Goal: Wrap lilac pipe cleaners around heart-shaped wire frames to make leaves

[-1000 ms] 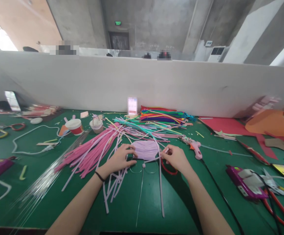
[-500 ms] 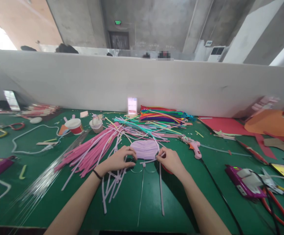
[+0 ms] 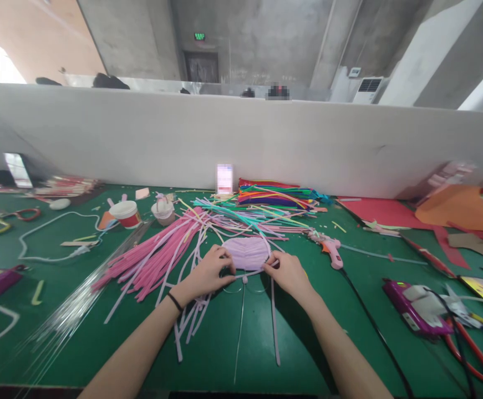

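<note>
The lilac panel (image 3: 247, 254) lies flat on the green tabletop (image 3: 210, 368), directly between the two hands I'm watching over the head camera. On my right hand (image 3: 289, 272), thumb and index finger are closed together at the panel's lower right corner, holding a narrow lilac strip (image 3: 255, 273) that runs along the bottom edge. My left hand (image 3: 210, 270) curls at the panel's left side, its thumb tip at the strip's other end; from here I can't tell whether those fingers grip it or only rest there.

Just below the strip I see a small lilac ball (image 3: 245, 280) on a thin stem (image 3: 238, 338) pointing towards me. A long lilac strip (image 3: 275, 327) hangs down beside the right hand. Left of the left hand fans a pink bundle (image 3: 158, 257), with clear rods (image 3: 72, 310) beyond it. To the right sits a pink glue gun (image 3: 333, 253), and farther out a purple power strip (image 3: 416, 310). Behind the panel lie a multicoloured bundle (image 3: 276, 195) and an upright phone (image 3: 224, 178), near the white partition (image 3: 299, 138).
</note>
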The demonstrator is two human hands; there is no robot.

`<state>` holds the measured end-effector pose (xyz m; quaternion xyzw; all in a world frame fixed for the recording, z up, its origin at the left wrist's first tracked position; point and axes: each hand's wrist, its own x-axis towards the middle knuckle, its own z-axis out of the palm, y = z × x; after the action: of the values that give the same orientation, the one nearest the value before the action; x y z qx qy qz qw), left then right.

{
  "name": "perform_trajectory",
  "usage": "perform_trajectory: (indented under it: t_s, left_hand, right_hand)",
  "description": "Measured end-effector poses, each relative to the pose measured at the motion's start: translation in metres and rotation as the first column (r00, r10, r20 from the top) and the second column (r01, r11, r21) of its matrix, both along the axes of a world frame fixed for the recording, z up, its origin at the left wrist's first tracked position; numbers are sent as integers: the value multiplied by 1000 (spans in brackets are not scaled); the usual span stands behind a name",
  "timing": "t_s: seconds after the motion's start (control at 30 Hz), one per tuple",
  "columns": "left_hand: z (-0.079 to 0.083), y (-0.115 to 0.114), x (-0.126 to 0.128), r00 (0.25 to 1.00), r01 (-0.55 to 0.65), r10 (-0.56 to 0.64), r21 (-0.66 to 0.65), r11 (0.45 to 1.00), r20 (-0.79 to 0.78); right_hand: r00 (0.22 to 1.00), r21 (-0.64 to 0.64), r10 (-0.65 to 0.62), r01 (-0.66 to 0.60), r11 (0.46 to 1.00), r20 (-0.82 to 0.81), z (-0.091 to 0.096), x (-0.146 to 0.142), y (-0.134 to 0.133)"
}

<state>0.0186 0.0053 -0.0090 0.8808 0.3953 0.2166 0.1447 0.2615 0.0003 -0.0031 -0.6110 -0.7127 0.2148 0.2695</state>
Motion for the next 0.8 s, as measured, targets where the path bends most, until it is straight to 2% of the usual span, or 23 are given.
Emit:
perform_trajectory:
  t_s: [0.23,0.43,0.57,0.67,0.8]
  left_hand:
    - [1,-1,3,1000,31,-31,8,999,4]
    - [0,-2,5,999,19,-21,57,998,32]
    - [5,1,-1,998,-20,15,83,996,62]
    - [8,5,-7,997,-40,38,29,999,69]
    - [9,7,-10,991,-104,108,-51,993,82]
  right_hand:
    - [1000,-4,-6,6,1000,2,-2,-1,1]
    - [999,-15,46,-46,999,12,-1,-1,-1]
    - [986,-14,167,-167,986,1,4,0,-4]
    - [956,29,293,-292,956,-23,6,-1,-6]
    - [931,80,365,-363,928,-9,3,-3,-7]
